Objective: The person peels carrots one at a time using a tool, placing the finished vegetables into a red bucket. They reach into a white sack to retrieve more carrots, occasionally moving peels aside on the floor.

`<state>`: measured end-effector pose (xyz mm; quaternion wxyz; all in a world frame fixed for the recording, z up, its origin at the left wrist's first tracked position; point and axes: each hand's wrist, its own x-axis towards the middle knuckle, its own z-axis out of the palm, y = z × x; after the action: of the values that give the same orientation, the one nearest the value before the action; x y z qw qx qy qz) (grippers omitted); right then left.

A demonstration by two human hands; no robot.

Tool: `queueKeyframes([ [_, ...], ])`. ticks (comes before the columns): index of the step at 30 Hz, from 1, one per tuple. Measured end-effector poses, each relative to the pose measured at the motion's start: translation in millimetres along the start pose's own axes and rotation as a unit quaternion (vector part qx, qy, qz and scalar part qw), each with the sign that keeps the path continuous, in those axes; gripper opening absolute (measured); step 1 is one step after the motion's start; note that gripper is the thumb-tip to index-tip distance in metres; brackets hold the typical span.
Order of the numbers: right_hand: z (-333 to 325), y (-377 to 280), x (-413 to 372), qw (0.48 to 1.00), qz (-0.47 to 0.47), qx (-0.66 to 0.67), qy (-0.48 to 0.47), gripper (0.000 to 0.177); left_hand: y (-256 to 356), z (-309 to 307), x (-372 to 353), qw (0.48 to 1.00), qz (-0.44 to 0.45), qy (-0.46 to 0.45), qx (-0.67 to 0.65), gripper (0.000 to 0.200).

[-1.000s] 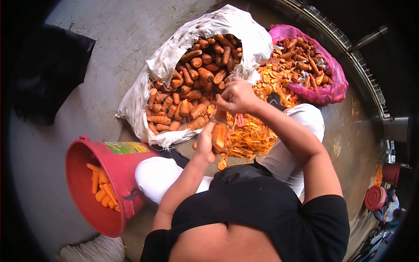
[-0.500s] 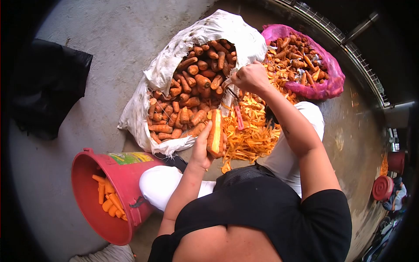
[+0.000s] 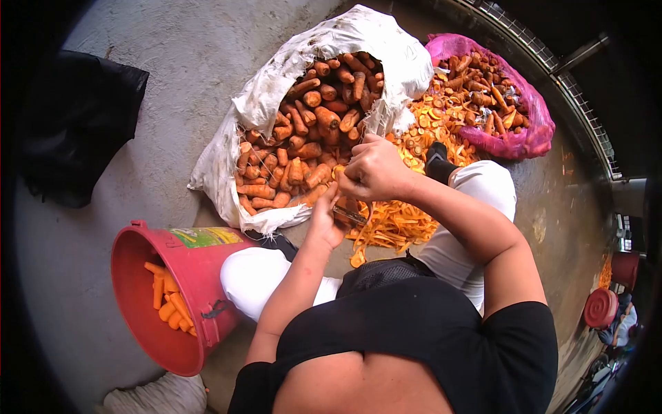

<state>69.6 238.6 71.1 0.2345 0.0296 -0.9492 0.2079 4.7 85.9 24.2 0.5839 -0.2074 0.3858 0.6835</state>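
Note:
My left hand (image 3: 327, 222) is closed around a partly peeled carrot (image 3: 353, 206), mostly hidden now by my hands. My right hand (image 3: 376, 169) makes a fist just above it, gripping a peeler (image 3: 352, 216) whose dark metal part lies across the carrot. Beyond my hands, a white woven sack (image 3: 252, 114) lies open, full of unpeeled carrots (image 3: 310, 150). Orange peelings (image 3: 396, 226) are heaped on the floor below and right of my right hand. At left, a tipped red bucket (image 3: 131, 303) holds peeled carrots (image 3: 172, 303).
A pink sack (image 3: 534, 131) with carrot pieces stands at the upper right. Black plastic (image 3: 83, 131) lies on the floor at left. My knees in white trousers (image 3: 252, 283) flank the work. Farther right are a red lid (image 3: 600, 308) and another person (image 3: 626, 324).
My right hand has come down and toward me, bringing the peeler onto the carrot. The carrot, plainly visible before, is now mostly covered. The view has shifted slightly.

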Motion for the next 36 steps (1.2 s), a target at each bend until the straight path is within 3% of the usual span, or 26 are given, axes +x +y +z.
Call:
queueKeyframes([
  [9, 5.2, -0.3, 2.5, 1.0, -0.015, -0.006, 0.002, 0.033, 3.1, -6.4, 3.0, 1.0, 0.017, -0.006, 0.006, 0.025],
  [20, 16.3, -1.9, 7.7, 0.998, 0.007, 0.057, 0.016, 0.031, 6.5, -11.8, -3.1, 0.994, 0.067, -0.083, 0.035, 0.034],
  [23, 15.0, 10.3, 7.8, 0.997, 0.072, 0.009, -0.01, 0.032, 4.7, -14.0, -11.4, 0.99, 0.063, -0.091, 0.092, 0.035],
  [24, 11.6, 22.5, 10.1, 0.995, 0.092, 0.001, 0.024, 0.03, 4.0, -13.7, -16.8, 0.986, 0.06, -0.096, 0.119, 0.035],
  [27, 3.1, 49.0, 10.9, 0.992, 0.106, -0.071, 0.012, 0.03, 3.1, -3.8, -25.1, 0.98, 0.049, -0.136, 0.135, 0.034],
  [30, 11.5, 52.4, 10.1, 0.991, 0.107, -0.06, 0.062, 0.031, 7.3, -3.9, -24.0, 0.979, 0.051, -0.149, 0.132, 0.034],
  [36, -2.3, 81.4, 11.3, 0.972, 0.215, -0.094, 0.014, 0.039, 10.6, -3.4, -26.1, 0.966, 0.046, -0.186, 0.174, 0.039],
])
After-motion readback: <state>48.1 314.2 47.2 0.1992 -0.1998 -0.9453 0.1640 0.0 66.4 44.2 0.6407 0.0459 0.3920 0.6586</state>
